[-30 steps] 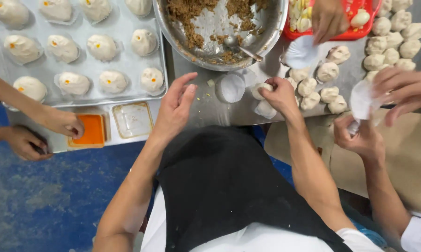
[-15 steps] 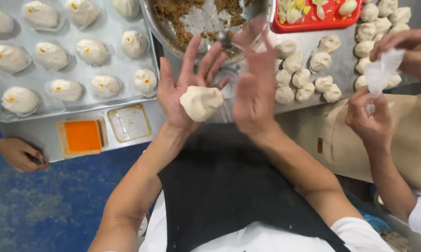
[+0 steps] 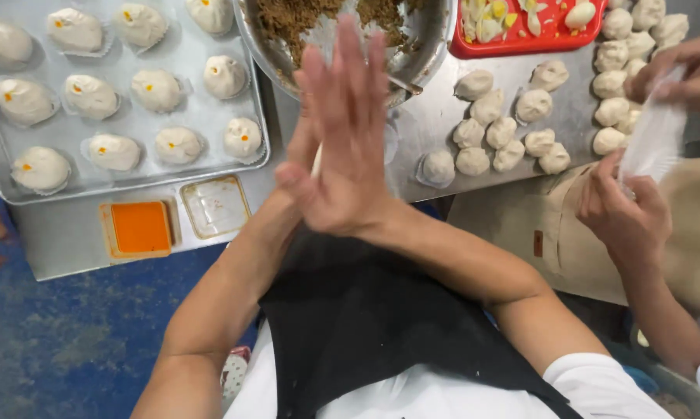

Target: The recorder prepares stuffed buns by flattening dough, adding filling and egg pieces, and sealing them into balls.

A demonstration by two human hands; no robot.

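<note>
L hand [image 3: 307, 167] & R hand [image 3: 350, 147] pressed palm-to-palm.

The right hand [image 3: 348, 132] was pressed flat against the left hand [image 3: 307, 167], palms together, with a thin pale edge of dough [image 3: 317, 161] seen between them. The hands were held above the edge of a steel table [image 3: 443, 116], in front of a metal bowl [image 3: 420, 54] of brown minced filling [image 3: 296, 15]. A baking tray [image 3: 133, 182] of shaped buns [image 3: 178, 145] marked with orange dots was set at the left, and beside it an orange-filled square container [image 3: 137, 228] and a clear one [image 3: 214, 206]. Plain dough balls [image 3: 490, 132] were grouped at the right, below a red tray [image 3: 536, 43]. A clear plastic sheet [image 3: 654, 136] was held by another person's hands [image 3: 623, 209].
</note>
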